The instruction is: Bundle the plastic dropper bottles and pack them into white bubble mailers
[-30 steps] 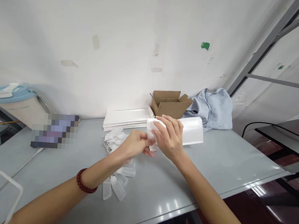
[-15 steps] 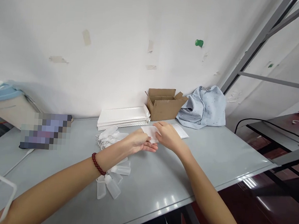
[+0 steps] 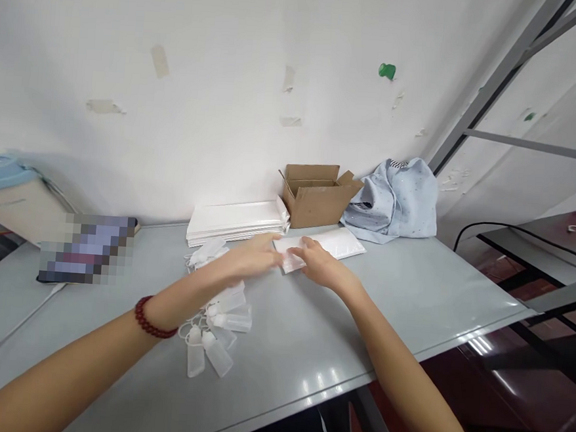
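Note:
My right hand (image 3: 320, 264) is over the near left part of a flat, glossy white packet (image 3: 348, 241) on the table. Its thumb and fingers close on a white sheet-like end there; I cannot tell whether that is a separate piece. My left hand (image 3: 258, 255), smeared by motion, is just left of this packet, its fingers unclear. Under and below my left forearm lie several small translucent plastic bottle-shaped pieces (image 3: 218, 354) with white cord loops. Behind my left hand rests a stack of flat white packets (image 3: 236, 217).
An open cardboard box (image 3: 318, 205) stands against the wall, beside a light blue cloth bundle (image 3: 397, 200). To the left are a blurred-out phone-like device (image 3: 88, 248) with a white cable and a bin with a blue lid (image 3: 5, 173). A metal frame (image 3: 505, 73) rises at right.
My left hand has let go of the white piece both hands held and moved left. My right hand has lowered slightly, and more of the white packet behind it shows.

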`<control>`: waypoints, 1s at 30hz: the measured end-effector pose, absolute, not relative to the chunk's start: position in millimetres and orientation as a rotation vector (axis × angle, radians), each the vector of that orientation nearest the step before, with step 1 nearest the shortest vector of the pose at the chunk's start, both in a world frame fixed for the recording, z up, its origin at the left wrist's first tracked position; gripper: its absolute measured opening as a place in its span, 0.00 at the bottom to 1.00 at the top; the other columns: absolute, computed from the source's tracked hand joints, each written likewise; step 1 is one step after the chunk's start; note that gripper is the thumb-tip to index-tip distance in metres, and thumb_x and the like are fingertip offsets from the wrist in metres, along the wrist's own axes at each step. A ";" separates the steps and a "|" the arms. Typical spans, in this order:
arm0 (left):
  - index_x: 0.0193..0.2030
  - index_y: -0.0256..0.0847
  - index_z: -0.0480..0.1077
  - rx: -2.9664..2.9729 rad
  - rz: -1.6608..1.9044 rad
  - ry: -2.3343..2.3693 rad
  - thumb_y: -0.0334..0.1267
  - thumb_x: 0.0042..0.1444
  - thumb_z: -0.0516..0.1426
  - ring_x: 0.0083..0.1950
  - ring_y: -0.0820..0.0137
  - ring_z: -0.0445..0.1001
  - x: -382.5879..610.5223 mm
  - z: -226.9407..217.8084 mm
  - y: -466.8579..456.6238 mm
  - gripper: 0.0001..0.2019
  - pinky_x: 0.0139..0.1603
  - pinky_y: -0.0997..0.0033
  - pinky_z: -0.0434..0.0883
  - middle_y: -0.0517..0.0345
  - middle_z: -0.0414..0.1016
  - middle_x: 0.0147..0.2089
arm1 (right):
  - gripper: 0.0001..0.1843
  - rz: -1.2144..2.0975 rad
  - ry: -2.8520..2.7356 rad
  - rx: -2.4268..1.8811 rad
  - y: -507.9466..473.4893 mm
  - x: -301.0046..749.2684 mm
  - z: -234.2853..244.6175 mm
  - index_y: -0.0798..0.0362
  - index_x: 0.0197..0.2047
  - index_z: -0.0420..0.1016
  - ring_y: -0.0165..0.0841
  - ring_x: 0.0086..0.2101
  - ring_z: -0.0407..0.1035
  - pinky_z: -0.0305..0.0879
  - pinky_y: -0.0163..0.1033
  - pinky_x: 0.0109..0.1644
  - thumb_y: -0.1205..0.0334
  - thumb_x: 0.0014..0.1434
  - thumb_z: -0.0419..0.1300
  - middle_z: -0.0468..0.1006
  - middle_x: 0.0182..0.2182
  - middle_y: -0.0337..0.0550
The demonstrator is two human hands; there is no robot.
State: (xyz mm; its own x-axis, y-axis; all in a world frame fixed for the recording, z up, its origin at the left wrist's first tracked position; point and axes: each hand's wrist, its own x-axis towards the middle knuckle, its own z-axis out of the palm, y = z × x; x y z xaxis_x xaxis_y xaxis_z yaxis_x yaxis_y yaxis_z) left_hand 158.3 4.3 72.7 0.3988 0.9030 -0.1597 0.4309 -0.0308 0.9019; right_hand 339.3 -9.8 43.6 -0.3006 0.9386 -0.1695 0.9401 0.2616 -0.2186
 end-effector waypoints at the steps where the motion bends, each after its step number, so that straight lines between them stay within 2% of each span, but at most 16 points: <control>1: 0.51 0.37 0.70 1.739 0.601 1.287 0.33 0.49 0.58 0.48 0.54 0.75 150.0 77.1 13.9 0.20 0.56 0.49 0.66 0.51 0.78 0.39 | 0.32 -0.454 2.491 1.851 -9.3 339.9 43.7 0.50 0.60 0.65 0.44 0.56 0.58 0.60 0.44 0.52 0.81 0.55 0.48 0.60 0.54 0.56; 4: 0.52 0.35 0.68 2.007 0.681 1.524 0.31 0.51 0.56 0.60 0.52 0.65 126.3 83.8 46.6 0.20 0.63 0.51 0.57 0.46 0.73 0.53 | 0.32 -0.488 2.497 1.847 -8.7 341.2 43.3 0.49 0.60 0.65 0.45 0.57 0.58 0.61 0.45 0.53 0.81 0.54 0.51 0.60 0.55 0.57; 5: 0.51 0.35 0.70 2.084 0.670 1.573 0.31 0.50 0.56 0.62 0.52 0.63 120.0 83.3 56.3 0.19 0.63 0.52 0.57 0.46 0.72 0.55 | 0.31 -0.484 2.503 1.844 -8.7 341.4 43.2 0.49 0.60 0.65 0.46 0.57 0.57 0.61 0.46 0.53 0.79 0.55 0.53 0.60 0.55 0.57; 10: 0.44 0.37 0.74 2.367 0.487 1.647 0.32 0.48 0.58 0.54 0.53 0.71 106.4 68.9 82.1 0.15 0.51 0.61 0.67 0.47 0.78 0.48 | 0.24 -0.358 2.602 1.803 -10.8 340.2 44.9 0.51 0.56 0.68 0.49 0.57 0.58 0.59 0.55 0.55 0.66 0.55 0.62 0.65 0.54 0.56; 14: 0.42 0.35 0.76 2.496 0.397 1.662 0.32 0.53 0.54 0.50 0.54 0.74 106.8 59.7 88.3 0.12 0.47 0.64 0.68 0.44 0.79 0.44 | 0.21 -0.304 2.748 1.804 -12.5 337.6 45.7 0.54 0.56 0.67 0.45 0.55 0.62 0.58 0.53 0.55 0.67 0.59 0.57 0.65 0.56 0.56; 18: 0.41 0.37 0.75 2.568 0.298 1.662 0.35 0.55 0.58 0.49 0.56 0.75 106.6 57.0 93.5 0.09 0.45 0.66 0.70 0.45 0.79 0.45 | 0.18 -0.243 2.860 1.832 -11.8 335.1 44.4 0.55 0.54 0.68 0.43 0.56 0.61 0.57 0.52 0.57 0.68 0.60 0.54 0.66 0.56 0.56; 23: 0.50 0.37 0.69 2.594 0.179 1.703 0.40 0.62 0.55 0.46 0.64 0.74 107.7 58.4 93.6 0.13 0.46 0.58 0.73 0.50 0.73 0.50 | 0.15 -0.217 2.975 1.873 -9.1 335.1 42.3 0.56 0.51 0.69 0.40 0.54 0.64 0.58 0.50 0.57 0.69 0.61 0.51 0.69 0.53 0.54; 30: 0.54 0.38 0.66 2.644 0.061 1.683 0.40 0.62 0.56 0.49 0.62 0.73 112.3 62.6 90.0 0.16 0.47 0.55 0.73 0.49 0.70 0.54 | 0.13 -0.216 3.054 1.899 -4.3 336.0 37.7 0.56 0.48 0.71 0.38 0.50 0.67 0.59 0.49 0.56 0.70 0.61 0.52 0.71 0.49 0.52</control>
State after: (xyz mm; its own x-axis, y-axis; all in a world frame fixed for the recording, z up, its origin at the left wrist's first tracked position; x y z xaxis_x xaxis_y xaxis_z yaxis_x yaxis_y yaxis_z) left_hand 112.3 90.0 62.6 0.4226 0.9059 0.0290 0.9056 -0.4233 0.0263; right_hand 336.0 -4.3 37.7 -0.3689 0.8737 0.3172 0.8203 0.4665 -0.3310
